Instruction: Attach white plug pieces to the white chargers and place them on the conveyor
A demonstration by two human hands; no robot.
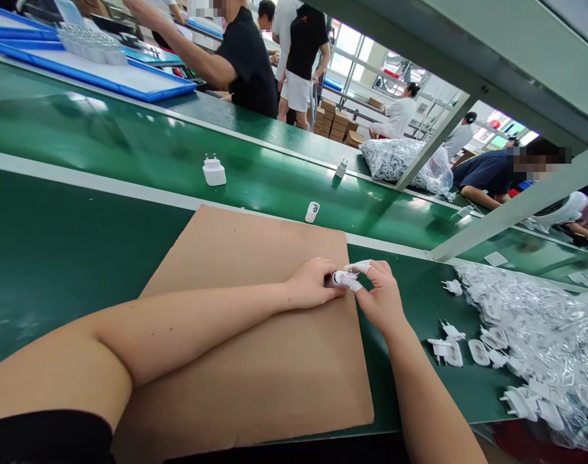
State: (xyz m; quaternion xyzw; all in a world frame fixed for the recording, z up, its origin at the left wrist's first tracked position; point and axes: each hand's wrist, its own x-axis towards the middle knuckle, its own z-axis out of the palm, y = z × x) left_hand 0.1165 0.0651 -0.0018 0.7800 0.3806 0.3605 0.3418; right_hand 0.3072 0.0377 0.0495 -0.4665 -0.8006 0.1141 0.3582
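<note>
Over the right edge of a brown cardboard sheet (255,380), my two hands meet at a small white charger (339,279). My left hand (312,284) is closed around its left end. White finger covers are on the thumb and forefinger of my right hand (382,295), which pinch at the charger's right end. A dark spot shows on the charger; the rest of it is hidden by my fingers. Beyond the sheet, similar white chargers stand on the green belt: one with two pins (214,171), a smaller-looking one (341,169), and one showing its port end (312,212).
Loose white plug parts (447,351) lie right of my right arm, beside a large heap in clear plastic (540,335). A slanted metal post (516,200) rises behind them. Blue trays (153,93) and a bagged pile (400,161) sit across the belt, near several people.
</note>
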